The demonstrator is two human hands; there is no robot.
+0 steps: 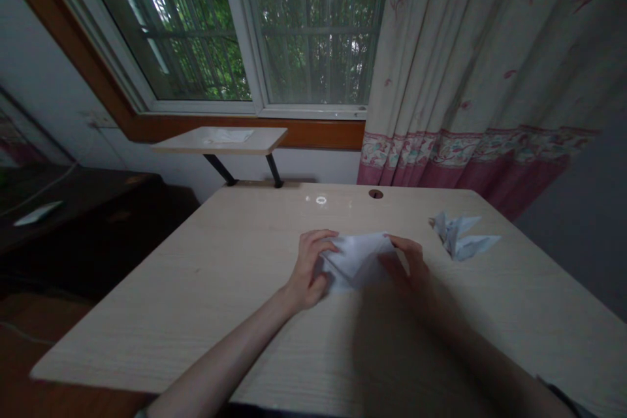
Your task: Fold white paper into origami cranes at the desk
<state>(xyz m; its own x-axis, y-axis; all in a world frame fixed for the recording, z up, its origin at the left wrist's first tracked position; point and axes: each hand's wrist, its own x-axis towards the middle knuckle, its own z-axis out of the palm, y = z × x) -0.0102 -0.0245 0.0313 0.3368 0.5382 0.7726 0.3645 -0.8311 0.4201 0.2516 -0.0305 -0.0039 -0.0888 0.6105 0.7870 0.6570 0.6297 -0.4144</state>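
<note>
A partly folded sheet of white paper (356, 257) lies on the light wood-grain desk, with diagonal creases or flap edges on its face. My left hand (312, 269) curls round its left side, fingers bent over the upper left edge and thumb near the lower left. At the opposite side, my right hand (411, 274) has its index finger at the upper right corner and its other fingers in shadow by the lower right part. Both hands hold the paper by its sides. Further right rests a folded paper crane (460, 236), touched by neither hand.
The desk (196, 313) has a round cable hole (375, 194) near its back edge. A raised shelf (267, 137) on black legs stands at the back left, carrying some white paper (230, 136). Behind are a window and a curtain (455, 78); a dark cabinet (73, 209) stands left.
</note>
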